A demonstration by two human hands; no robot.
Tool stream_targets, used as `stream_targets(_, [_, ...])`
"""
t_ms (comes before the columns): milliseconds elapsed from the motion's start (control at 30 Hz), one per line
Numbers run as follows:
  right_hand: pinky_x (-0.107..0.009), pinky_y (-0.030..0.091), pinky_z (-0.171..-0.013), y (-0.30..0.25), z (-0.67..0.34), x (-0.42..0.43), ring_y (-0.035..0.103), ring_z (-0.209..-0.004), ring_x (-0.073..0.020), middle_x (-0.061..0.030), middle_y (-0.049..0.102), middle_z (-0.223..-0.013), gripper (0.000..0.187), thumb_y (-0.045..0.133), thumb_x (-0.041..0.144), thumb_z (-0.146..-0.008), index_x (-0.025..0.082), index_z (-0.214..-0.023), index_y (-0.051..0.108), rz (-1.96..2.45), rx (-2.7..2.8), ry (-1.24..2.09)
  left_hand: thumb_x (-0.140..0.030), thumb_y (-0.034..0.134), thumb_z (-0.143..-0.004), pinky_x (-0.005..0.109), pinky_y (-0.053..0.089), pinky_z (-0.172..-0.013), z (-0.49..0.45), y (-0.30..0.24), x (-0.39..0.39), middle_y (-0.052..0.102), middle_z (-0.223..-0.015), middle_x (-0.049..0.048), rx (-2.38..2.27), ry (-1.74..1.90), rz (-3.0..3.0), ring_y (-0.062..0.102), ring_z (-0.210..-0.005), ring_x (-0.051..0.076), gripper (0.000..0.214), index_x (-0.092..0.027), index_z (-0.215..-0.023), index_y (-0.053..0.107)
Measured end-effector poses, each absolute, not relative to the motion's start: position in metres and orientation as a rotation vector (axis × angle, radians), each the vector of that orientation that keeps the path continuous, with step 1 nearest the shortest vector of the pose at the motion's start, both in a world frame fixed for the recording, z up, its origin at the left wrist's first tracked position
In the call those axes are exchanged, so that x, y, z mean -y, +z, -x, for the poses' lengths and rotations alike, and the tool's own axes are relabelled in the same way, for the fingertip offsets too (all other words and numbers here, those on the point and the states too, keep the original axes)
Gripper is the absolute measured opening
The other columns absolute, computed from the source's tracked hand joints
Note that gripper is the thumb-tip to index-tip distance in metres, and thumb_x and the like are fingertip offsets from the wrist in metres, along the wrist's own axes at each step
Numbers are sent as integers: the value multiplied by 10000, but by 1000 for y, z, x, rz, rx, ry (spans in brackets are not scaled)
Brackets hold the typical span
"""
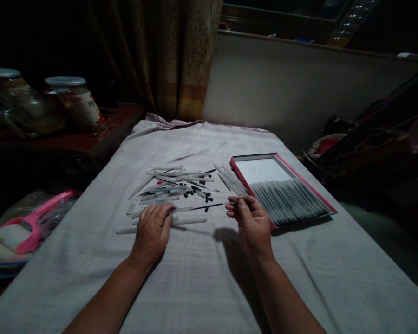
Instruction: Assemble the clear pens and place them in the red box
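My left hand (pixel 152 229) is closed around a translucent pen barrel (pixel 183 209), low over the table. A thin ink refill with a black stretch (pixel 208 206) runs from that barrel toward my right hand (pixel 251 222). The fingertips of my right hand are pinched at the refill's far end. Another pale barrel (pixel 191 221) lies just under my left hand. Beyond it is a loose heap of barrels (pixel 167 195) and refills, with several small black caps (pixel 208 197) at its right side.
Right of the heap, an open red-edged box (pixel 277 156) holds a row of dark-ended pens (pixel 289 202). Several pale barrels (pixel 230 180) lean by its left side. A side table (pixel 101 144) with a lidded jar (pixel 78 104) stands at left, above a pink-handled item (pixel 33 227).
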State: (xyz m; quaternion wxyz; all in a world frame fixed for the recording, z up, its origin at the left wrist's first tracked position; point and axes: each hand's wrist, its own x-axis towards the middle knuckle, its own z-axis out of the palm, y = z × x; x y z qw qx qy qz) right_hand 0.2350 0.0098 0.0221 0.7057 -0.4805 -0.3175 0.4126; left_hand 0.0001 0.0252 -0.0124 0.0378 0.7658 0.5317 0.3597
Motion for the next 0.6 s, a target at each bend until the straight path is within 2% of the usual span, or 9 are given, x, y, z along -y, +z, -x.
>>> stream_targets(200, [-268, 575, -576, 18, -226, -10, 694, -675, -153, -49, 743, -851, 248, 739, 416, -759, 189, -816, 657, 1110, 764, 914, -221, 451, -941, 418, 423, -927, -2, -11, -22, 732, -966, 67, -1531, 1087, -2474, 651, -932, 242, 219, -204, -1050, 640])
stream_targets(333, [-312, 578, -656, 10, -215, -7, 698, -746, -186, -58, 744, -845, 150, 681, 341, -787, 206, -821, 739, 1208, 1073, 890, -241, 450, -958, 429, 419, -935, -7, -9, -17, 739, -982, 60, -1465, 1045, -2476, 660, -923, 234, 216, -212, -1077, 628])
stream_targets(400, [-335, 571, -746, 5, -214, -7, 701, -822, -200, -63, 749, -895, 176, 632, 290, -815, 223, -910, 764, 1232, 1277, 813, -247, 452, -960, 426, 429, -932, -8, -9, -17, 740, -995, 61, -1460, 1050, -2453, 663, -927, 232, 213, -212, -1080, 624])
stream_targets(500, [-335, 551, -813, -2, -224, -11, 694, -899, -199, -67, 739, -995, 313, 547, 212, -853, 243, -1105, 728, 1311, 1492, 626, -253, 460, -958, 407, 459, -912, -6, -10, -18, 737, -990, 64, -1475, 1083, -2424, 666, -920, 227, 205, -203, -1070, 625])
stream_targets(600, [-319, 532, -809, -8, -237, -17, 679, -918, -204, -81, 718, -1015, 348, 524, 145, -845, 231, -1119, 722, 1464, 1717, 414, -267, 462, -962, 386, 494, -870, -5, -11, -19, 732, -983, 68, -1492, 1109, -2400, 669, -914, 228, 208, -191, -1063, 627])
